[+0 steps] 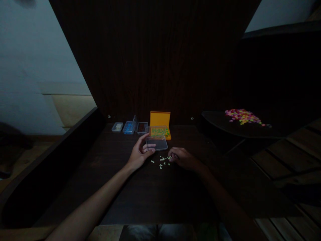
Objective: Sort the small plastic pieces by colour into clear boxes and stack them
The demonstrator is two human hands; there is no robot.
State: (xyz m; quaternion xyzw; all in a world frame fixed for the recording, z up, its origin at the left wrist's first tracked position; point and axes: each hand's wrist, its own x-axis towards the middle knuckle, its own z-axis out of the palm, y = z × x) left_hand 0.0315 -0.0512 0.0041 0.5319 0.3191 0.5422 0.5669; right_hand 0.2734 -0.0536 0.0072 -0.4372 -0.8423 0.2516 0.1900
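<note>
My left hand is closed around the left side of a clear plastic box, whose lid stands raised at the back. Below the box, small pale pieces lie scattered on the dark tabletop. My right hand rests at the right edge of these pieces with its fingers curled together. Whatever its fingertips pinch, if anything, is too small and dark to make out. Just behind the clear box is an open yellow case with green pieces in it.
Left of the yellow case stand a clear box with dark contents, one with blue pieces and one with pale pieces. A heap of colourful small pieces lies on a dark side shelf. A raised board borders the table's left.
</note>
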